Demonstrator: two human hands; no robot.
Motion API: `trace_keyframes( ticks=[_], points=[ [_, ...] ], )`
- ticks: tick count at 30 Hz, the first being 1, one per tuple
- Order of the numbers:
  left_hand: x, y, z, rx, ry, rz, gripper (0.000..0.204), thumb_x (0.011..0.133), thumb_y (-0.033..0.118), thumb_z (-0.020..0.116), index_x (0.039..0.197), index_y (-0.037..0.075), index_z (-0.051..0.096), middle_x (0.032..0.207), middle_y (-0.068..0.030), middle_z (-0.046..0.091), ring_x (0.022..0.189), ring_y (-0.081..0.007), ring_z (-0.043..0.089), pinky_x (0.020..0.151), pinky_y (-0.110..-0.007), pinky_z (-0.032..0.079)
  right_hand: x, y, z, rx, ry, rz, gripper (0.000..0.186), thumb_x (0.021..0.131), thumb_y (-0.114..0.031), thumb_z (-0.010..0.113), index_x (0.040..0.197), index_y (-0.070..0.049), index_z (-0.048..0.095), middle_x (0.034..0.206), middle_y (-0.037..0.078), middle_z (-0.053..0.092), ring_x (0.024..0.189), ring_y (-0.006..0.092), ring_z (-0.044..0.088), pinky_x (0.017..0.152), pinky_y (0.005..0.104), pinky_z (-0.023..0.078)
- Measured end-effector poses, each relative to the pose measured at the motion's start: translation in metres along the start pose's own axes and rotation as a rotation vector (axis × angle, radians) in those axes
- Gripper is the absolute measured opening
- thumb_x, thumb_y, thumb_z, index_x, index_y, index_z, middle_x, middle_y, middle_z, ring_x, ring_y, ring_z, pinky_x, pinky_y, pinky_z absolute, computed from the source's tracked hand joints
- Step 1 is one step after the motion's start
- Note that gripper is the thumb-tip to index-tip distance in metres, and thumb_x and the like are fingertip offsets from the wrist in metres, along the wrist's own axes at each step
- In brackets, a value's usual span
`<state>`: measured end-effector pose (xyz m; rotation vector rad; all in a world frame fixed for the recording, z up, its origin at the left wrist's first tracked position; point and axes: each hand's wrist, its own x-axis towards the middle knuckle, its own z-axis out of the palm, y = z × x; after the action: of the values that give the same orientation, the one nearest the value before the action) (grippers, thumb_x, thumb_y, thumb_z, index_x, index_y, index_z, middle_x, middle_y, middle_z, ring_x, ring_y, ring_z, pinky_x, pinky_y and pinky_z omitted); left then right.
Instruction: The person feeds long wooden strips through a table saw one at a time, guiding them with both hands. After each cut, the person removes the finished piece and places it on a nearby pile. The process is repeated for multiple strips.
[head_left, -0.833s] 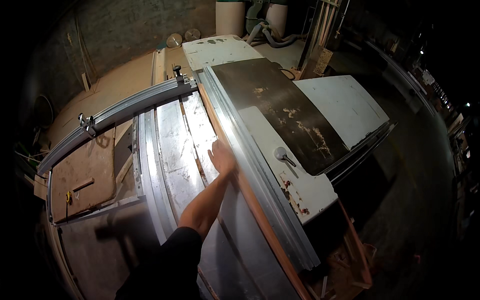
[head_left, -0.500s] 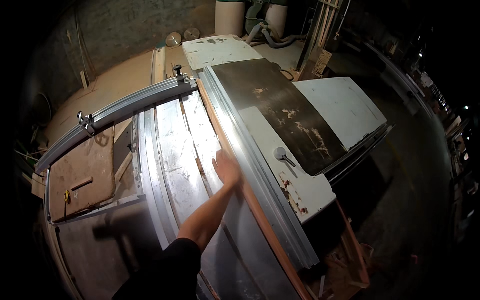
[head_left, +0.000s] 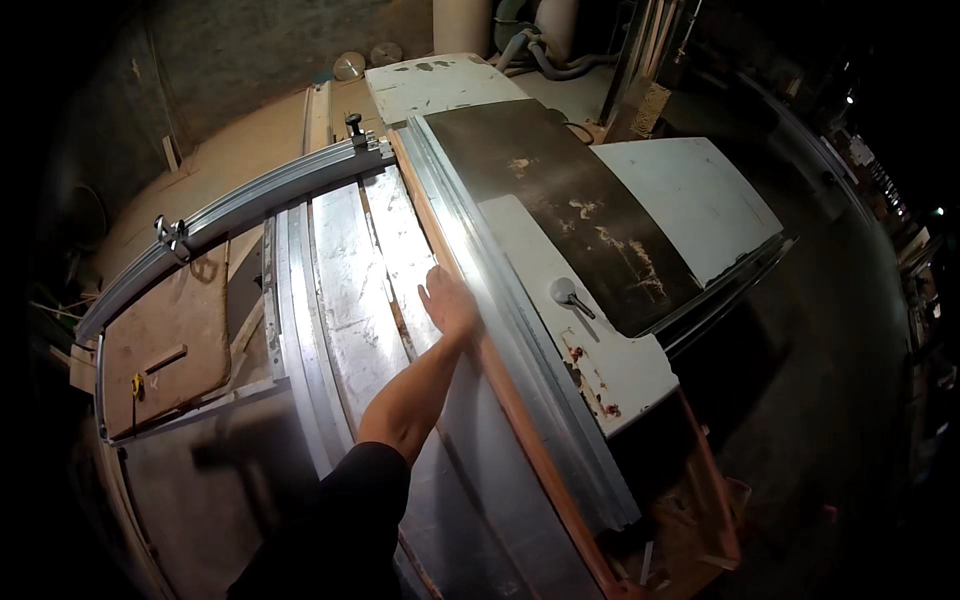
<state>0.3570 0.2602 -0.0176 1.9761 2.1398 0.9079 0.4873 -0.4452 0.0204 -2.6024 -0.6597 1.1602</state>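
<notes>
My left hand (head_left: 449, 303) is closed over a long reddish-brown wooden strip (head_left: 510, 415), fingers bent over its left side. The strip lies along the left flank of a long silver metal rail (head_left: 530, 370) on a panel saw's sliding table (head_left: 345, 255). Its far end reaches the joint with the aluminium crosscut fence (head_left: 270, 187). At the bottom edge, by the near end of the strip, a sliver of what looks like my right hand (head_left: 630, 591) shows. Its fingers are cut off by the frame.
The fence carries a black-knobbed stop (head_left: 354, 125) and a metal flip stop (head_left: 172, 236). Left of the table, a brown board (head_left: 170, 335) bears a small wood offcut (head_left: 166, 359) and a yellow-black tool (head_left: 137, 388). On the white right-hand surface stands a grey lever handle (head_left: 570, 295).
My left hand and the strip have slid slightly forward along the rail. What looks like my right hand now shows at the bottom edge. The whole view has shifted a little.
</notes>
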Motion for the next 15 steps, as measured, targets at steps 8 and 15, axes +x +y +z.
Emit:
trace_keyframes(
  ticks=[8,15],
  points=[
    [0.011,0.006,-0.007,0.047,-0.082,-0.007,0.047,0.095,0.02,0.048,0.136,-0.001,0.049,0.146,-0.0097,0.047,0.141,-0.0214,0.034,0.119,-0.041,0.021,-0.033,-0.007,-0.035,0.012,-0.009,0.033,0.049,0.092,-0.051,0.057,0.097,-0.003,0.067,0.083,0.022,0.067,0.082,0.0404,0.064,0.071,0.0469,0.049],
    [0.059,-0.012,0.019,-0.014,0.078,0.018,0.042,0.092,0.024,0.054,0.126,0.0,0.057,0.139,-0.0106,0.052,0.134,-0.0236,0.043,0.118,-0.045,0.023,-0.029,0.014,-0.028,0.084,-0.02,0.108,0.047,0.093,-0.049,0.055,0.098,-0.003,0.067,0.085,0.022,0.067,0.083,0.0401,0.064,0.071,0.0472,0.048]
  ],
)
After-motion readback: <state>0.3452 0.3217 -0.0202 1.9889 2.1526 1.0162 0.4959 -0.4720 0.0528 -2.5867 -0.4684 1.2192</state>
